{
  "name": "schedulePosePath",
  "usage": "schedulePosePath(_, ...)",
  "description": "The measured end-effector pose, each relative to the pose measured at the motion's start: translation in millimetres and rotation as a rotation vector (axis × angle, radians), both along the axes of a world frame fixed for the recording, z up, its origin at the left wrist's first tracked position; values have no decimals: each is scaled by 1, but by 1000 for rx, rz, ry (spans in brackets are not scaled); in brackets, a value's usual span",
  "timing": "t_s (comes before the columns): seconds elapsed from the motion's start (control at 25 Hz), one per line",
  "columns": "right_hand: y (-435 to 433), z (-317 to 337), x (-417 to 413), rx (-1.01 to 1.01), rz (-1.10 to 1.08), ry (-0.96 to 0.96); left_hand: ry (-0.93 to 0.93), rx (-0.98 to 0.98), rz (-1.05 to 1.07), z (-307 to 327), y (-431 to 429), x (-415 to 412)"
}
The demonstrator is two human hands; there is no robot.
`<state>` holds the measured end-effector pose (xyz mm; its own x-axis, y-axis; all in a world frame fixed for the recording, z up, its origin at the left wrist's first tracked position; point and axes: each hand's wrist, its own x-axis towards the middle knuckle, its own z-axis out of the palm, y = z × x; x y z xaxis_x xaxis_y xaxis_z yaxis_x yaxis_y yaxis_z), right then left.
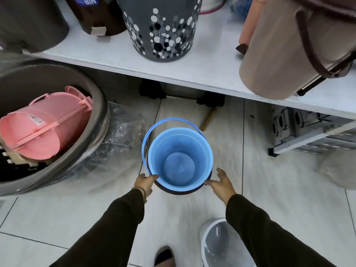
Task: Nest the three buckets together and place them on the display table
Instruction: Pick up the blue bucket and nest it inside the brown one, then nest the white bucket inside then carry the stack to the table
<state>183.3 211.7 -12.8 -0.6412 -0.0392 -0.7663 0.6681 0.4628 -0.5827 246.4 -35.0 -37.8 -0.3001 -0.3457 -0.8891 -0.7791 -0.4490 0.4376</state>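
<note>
White floor tiles (260, 170) are spreading out under me, with the white display bench (202, 74) running across from 10 to 3 o'clock. I am bracing the blue bucket (180, 157) on the floor at centre; it is sitting inside a darker bucket (179, 190) whose rim is showing at 6 o'clock. My left hand (144, 183) is open, fingertips touching the rim at 8 o'clock; my right hand (222, 183) is spread open at 4 o'clock, gripping nothing. I am judging the risks: lifted by the inner rim alone, the buckets could part, and the loose blue handle (165, 121) could catch the bench edge. Crowding the bench are a spotted bin (159, 33) and a beige bucket (285, 54); bare bench is lying between them at 1 o'clock. A grey tub (100, 105) is hemming in 9 o'clock.
</note>
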Motion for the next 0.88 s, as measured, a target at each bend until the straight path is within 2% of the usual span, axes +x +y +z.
schedulePosePath(0.16,72,0,59,76,-66,-50,-117,-154,-196,-5,35,55)
schedulePosePath(0.32,136,-4,130,135,-105,-96,-204,-32,-384,-21,97,110)
schedulePosePath(0.44,194,-42,196,131,-119,-189,-241,12,-531,-70,175,167)
schedulePosePath(0.56,222,-92,247,26,-165,-238,-180,50,-474,-118,244,212)
schedulePosePath(0.68,225,-121,267,-25,-153,-143,-81,-79,-463,-136,278,225)
schedulePosePath(0.76,228,-126,272,-24,-152,-79,-61,-206,-486,-133,287,223)
schedulePosePath(0.88,234,-108,268,21,-124,71,-35,-212,-417,-107,293,213)
